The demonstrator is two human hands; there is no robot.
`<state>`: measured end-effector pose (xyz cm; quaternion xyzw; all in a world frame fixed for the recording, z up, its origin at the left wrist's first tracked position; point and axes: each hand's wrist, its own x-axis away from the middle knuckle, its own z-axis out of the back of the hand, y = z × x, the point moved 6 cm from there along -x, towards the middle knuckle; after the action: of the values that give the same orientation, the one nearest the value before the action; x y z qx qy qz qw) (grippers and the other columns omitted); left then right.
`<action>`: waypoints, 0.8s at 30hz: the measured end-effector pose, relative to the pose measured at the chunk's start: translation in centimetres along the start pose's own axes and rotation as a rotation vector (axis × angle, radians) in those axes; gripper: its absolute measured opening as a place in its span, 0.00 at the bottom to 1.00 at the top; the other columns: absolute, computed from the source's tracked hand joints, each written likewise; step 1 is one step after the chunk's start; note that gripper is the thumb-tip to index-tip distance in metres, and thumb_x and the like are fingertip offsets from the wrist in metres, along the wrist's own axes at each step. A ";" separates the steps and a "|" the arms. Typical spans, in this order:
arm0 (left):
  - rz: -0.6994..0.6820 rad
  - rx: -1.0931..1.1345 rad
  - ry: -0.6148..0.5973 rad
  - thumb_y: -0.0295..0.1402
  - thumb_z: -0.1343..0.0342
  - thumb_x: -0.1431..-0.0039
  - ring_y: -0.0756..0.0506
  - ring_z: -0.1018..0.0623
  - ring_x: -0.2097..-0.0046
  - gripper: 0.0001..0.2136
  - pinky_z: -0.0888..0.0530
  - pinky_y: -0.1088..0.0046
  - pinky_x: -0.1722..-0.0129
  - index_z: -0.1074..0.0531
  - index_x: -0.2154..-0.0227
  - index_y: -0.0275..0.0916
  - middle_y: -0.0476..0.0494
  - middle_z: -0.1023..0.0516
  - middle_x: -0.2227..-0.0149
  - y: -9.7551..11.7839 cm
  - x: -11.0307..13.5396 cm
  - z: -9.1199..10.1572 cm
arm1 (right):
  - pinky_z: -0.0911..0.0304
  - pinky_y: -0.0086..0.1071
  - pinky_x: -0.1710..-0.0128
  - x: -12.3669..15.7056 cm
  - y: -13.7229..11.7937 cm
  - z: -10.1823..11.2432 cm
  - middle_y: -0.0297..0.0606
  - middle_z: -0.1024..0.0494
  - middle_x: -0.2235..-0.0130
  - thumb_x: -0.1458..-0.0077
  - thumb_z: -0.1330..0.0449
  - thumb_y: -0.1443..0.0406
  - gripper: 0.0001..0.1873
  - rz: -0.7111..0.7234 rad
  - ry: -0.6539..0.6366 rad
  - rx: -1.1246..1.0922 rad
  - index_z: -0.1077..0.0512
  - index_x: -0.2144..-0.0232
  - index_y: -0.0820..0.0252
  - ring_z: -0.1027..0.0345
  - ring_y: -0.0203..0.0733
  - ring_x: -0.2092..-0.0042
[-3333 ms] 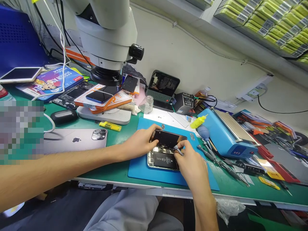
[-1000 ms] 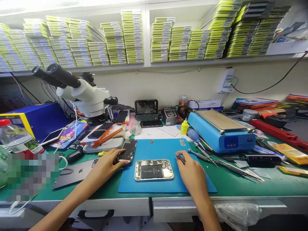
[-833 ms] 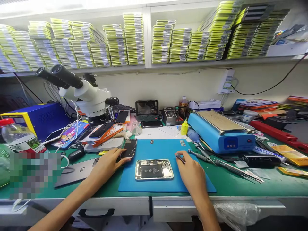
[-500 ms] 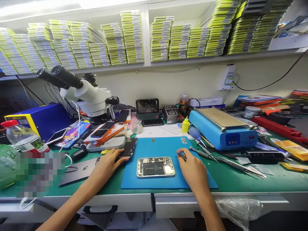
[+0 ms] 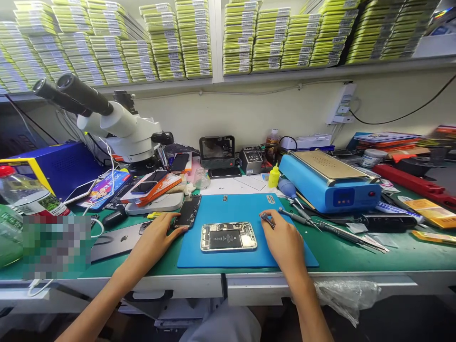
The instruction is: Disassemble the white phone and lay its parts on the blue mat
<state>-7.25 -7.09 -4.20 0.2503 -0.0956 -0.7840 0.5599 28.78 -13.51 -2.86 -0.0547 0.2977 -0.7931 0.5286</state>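
Note:
An opened phone (image 5: 228, 236) lies face up on the blue mat, its black battery and circuit boards exposed. To its left, my left hand (image 5: 160, 237) has thumb and fingers around the near left corner of a detached phone screen (image 5: 188, 212). That dark panel rests across the mat's left edge. On the phone's right, my right hand (image 5: 283, 237) is closed over the mat. Between its thumb and fingers shows a small dark metallic part (image 5: 268, 220), mostly hidden, so its kind is unclear. A grey phone back (image 5: 117, 241) lies beneath my left forearm.
The blue mat (image 5: 213, 261) covers the middle of the green bench. At right are a blue heating plate machine (image 5: 331, 187), screwdrivers (image 5: 302, 217) and tweezers (image 5: 356, 235). A microscope (image 5: 124, 128), bottles (image 5: 28, 194) and stacked phones (image 5: 153, 185) crowd the left.
The whole view has tipped downward a little, so the bench things sit higher in the picture. Both hands stay at about the same places over the mat, with little visible movement.

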 end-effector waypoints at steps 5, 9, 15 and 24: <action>-0.002 0.012 0.018 0.59 0.45 0.28 0.33 0.17 0.50 0.27 0.22 0.56 0.48 0.23 0.42 0.41 0.39 0.17 0.50 -0.1 -0.1 0.1 | 0.47 0.34 0.68 0.0 0.1 0.3 0.35 0.18 0.67 0.31 0.42 0.59 0.13 -0.007 0.015 -0.085 0.20 0.51 0.51 0.27 0.46 0.67; 0.001 0.016 0.076 0.57 0.50 0.25 0.33 0.19 0.55 0.27 0.23 0.55 0.52 0.27 0.40 0.39 0.40 0.20 0.57 0.7 0.3 0.6 | 0.41 0.34 0.67 0.0 0.1 0.4 0.36 0.18 0.65 0.31 0.43 0.51 0.17 0.000 0.054 -0.155 0.21 0.51 0.51 0.25 0.47 0.66; -0.171 0.097 -0.028 0.50 0.50 0.22 0.36 0.20 0.46 0.19 0.24 0.57 0.44 0.25 0.40 0.46 0.39 0.19 0.47 4.4 1.5 0.2 | 0.31 0.40 0.54 -0.2 0.0 0.1 0.45 0.17 0.48 0.29 0.49 0.52 0.21 0.114 0.114 -0.218 0.22 0.47 0.54 0.22 0.51 0.51; -0.278 0.159 -0.201 0.47 0.26 0.39 0.31 0.27 0.36 0.40 0.30 0.46 0.34 0.34 0.27 0.52 0.41 0.21 0.36 6.8 0.3 -2.3 | 0.35 0.47 0.43 -0.9 0.8 -1.6 0.46 0.19 0.50 0.32 0.46 0.63 0.17 0.204 0.076 -0.152 0.18 0.51 0.53 0.26 0.55 0.46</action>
<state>-0.54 -9.47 -3.35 0.2248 -0.1773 -0.8649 0.4124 29.20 -12.30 -4.40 -0.0341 0.3805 -0.7119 0.5892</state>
